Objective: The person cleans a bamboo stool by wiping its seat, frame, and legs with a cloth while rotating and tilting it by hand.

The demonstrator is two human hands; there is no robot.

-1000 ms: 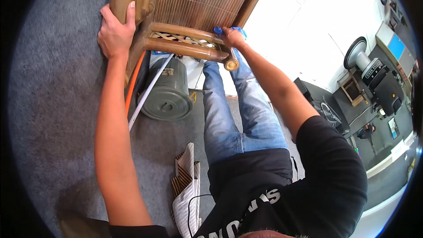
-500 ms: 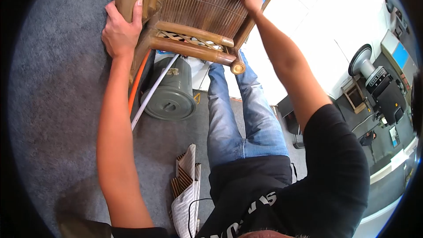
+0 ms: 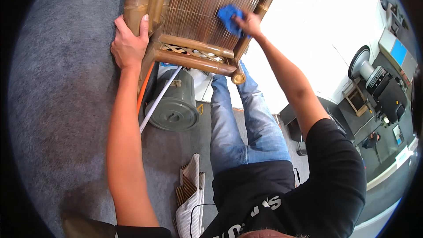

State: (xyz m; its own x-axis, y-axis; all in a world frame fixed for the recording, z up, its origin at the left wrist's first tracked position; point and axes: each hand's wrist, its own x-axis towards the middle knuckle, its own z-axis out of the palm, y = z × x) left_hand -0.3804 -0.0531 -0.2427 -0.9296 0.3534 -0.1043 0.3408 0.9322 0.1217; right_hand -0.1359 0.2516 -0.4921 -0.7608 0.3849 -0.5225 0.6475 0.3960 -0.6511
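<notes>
A brown bamboo furniture piece (image 3: 194, 61), with a slatted panel (image 3: 194, 9) and lattice trim, fills the upper middle of the view. My left hand (image 3: 129, 44) is wrapped round its thick bamboo post (image 3: 137, 0), thumb on the near side. On the right part of the slatted panel, my right hand (image 3: 250, 23) grips a bunched blue cloth (image 3: 230, 19). The cloth lies against the slats, and the hand is slightly blurred. Part of my right fingers is hidden by the cloth.
Below the furniture stands a grey lidded bin (image 3: 174, 110), with a white pole (image 3: 161, 99) and an orange pole (image 3: 144, 89) beside it. A striped cloth or bag (image 3: 191, 202) lies on the grey floor. A black barber chair (image 3: 385, 90) is at the right.
My right hand has moved the blue cloth down and to the left over the slatted panel. The whole view has shifted slightly; my left hand keeps its hold on the post.
</notes>
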